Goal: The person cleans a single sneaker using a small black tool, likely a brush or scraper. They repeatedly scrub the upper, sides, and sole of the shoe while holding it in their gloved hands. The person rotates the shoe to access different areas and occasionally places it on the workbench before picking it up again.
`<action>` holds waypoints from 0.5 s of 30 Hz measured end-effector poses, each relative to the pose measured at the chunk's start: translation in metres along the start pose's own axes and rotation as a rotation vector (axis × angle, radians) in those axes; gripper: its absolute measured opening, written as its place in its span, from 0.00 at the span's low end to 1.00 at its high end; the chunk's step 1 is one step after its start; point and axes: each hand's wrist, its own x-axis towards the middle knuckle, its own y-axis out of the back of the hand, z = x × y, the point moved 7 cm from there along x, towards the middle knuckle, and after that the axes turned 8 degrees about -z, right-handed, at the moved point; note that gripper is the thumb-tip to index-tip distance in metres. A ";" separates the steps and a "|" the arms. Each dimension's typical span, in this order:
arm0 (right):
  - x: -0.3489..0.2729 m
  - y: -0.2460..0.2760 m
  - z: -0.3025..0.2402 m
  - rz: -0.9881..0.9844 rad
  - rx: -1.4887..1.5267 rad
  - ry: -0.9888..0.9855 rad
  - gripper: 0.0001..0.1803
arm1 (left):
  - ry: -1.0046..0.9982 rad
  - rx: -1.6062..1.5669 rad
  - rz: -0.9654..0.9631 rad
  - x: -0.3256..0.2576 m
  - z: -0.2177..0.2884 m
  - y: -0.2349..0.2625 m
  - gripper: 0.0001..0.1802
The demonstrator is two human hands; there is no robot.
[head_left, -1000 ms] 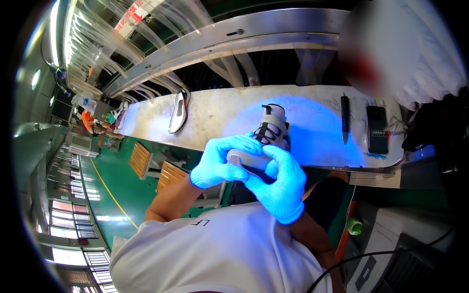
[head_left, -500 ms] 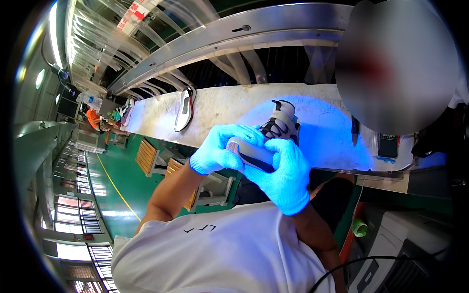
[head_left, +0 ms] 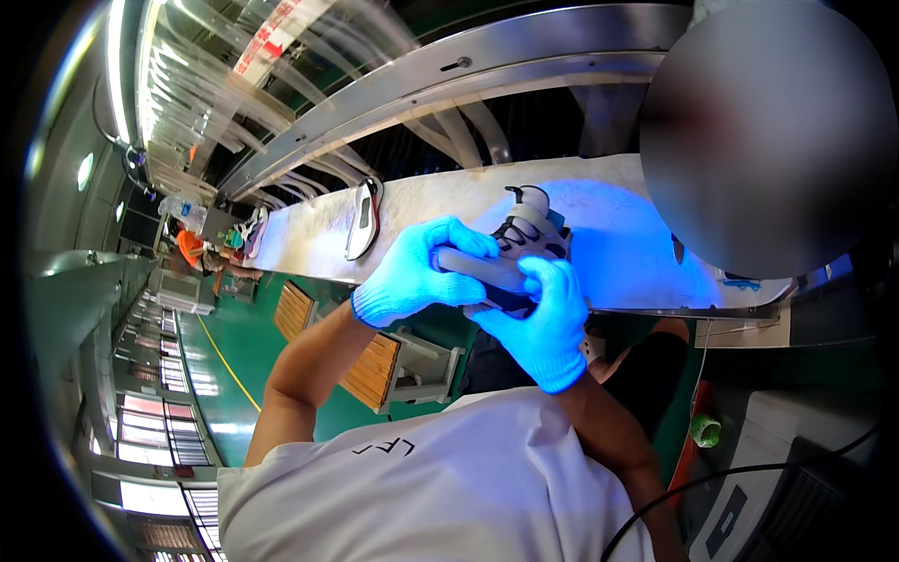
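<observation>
The left hand [head_left: 417,272] and right hand [head_left: 543,328] had fingers clamped on the toe of the grey laced sneaker [head_left: 522,245], at the near edge of the bench [head_left: 618,258]. Uneven squeezing could make it twist and drop; contact underneath was poorly visible.

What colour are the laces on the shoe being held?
The laces are black; the head view shows them best.

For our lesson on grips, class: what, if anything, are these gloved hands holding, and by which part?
The left hand and right hand hold a grey lace-up sneaker by its toe end, one at each side.
</observation>
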 end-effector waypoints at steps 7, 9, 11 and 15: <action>-0.042 -0.003 0.023 0.016 0.219 -0.258 0.43 | 0.016 0.010 -0.024 0.005 0.003 -0.008 0.26; -0.042 -0.005 0.018 -0.028 0.315 -0.226 0.41 | 0.022 0.009 -0.027 0.008 0.004 -0.006 0.25; -0.038 -0.001 0.016 0.002 0.265 -0.138 0.40 | 0.015 0.027 -0.029 0.010 0.005 -0.005 0.25; -0.025 0.001 0.024 0.015 0.256 -0.110 0.40 | -0.007 0.077 -0.043 0.012 0.006 -0.003 0.24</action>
